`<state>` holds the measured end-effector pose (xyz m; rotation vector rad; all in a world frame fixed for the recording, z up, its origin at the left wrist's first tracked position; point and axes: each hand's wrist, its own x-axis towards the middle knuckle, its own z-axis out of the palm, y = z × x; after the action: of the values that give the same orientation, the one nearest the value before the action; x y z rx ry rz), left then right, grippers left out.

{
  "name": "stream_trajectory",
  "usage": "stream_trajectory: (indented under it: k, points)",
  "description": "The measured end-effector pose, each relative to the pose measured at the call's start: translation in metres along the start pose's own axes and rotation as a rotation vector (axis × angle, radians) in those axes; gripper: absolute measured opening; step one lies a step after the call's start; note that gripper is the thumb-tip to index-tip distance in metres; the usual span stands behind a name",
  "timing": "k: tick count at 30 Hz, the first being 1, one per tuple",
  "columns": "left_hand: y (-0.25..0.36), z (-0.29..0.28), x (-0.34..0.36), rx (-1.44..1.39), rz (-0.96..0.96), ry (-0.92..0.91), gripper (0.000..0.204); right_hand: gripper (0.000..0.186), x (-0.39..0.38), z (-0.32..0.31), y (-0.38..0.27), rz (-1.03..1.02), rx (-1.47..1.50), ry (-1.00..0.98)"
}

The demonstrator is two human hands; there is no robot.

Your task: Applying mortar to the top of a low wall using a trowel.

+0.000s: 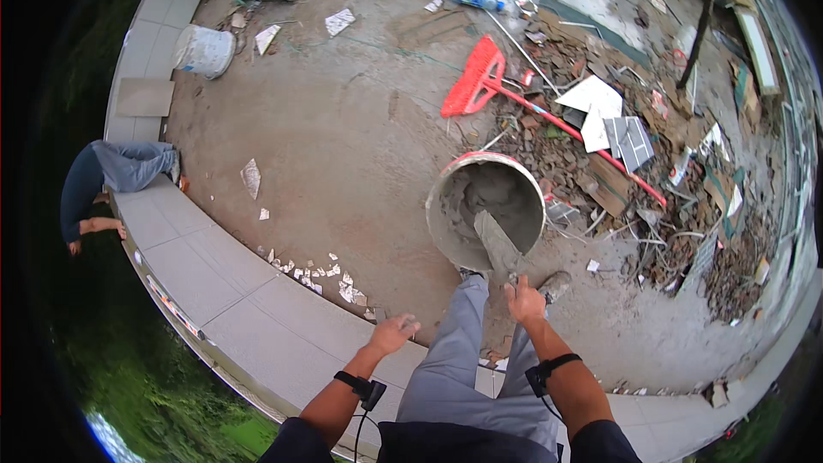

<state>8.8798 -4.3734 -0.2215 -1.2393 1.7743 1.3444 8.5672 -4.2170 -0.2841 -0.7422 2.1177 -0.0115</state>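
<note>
Gripping the handle of a grey, mortar-smeared metal trowel (499, 244), your right hand (525, 302) is closed around it just beyond the near rim of a round, pale-walled bucket (438, 227). The trowel's blade points away from you into the bucket, its tip at the wet grey mortar (490, 189) inside. Your left hand (394, 334) holds nothing you can see; its fingers are loosely bent and it hangs in the air, well apart from the bucket, near the long ledge of large grey tiles (214, 261). A black strapped device sits on each of your forearms.

The bucket stands on the dusty, brown-grey concrete floor (343, 154), right in front of your feet. Beyond it and to its right spreads a heap of broken brown rubble (561, 163), with a red broom with a long red handle (474, 81) lying partly across it. Small white tile fragments (347, 290) are scattered beside the ledge. Farther off to your left, a mortar-stained white bucket (206, 51) lies tilted near the ledge, and another person in grey trousers (129, 167) bends over the ledge's outer edge.
</note>
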Motion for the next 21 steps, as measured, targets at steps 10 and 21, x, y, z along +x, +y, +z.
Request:
stream_trajectory:
  k: [10,21]
  points:
    - [-0.039,-0.046,0.037,0.186,-0.020,0.087,0.043,0.048,-0.055,-0.024,0.080,0.029,-0.039,-0.183]
    - [0.053,-0.167,0.089,0.066,-0.033,0.240,0.043,0.041,-0.181,-0.065,0.157,0.178,0.022,-0.163]
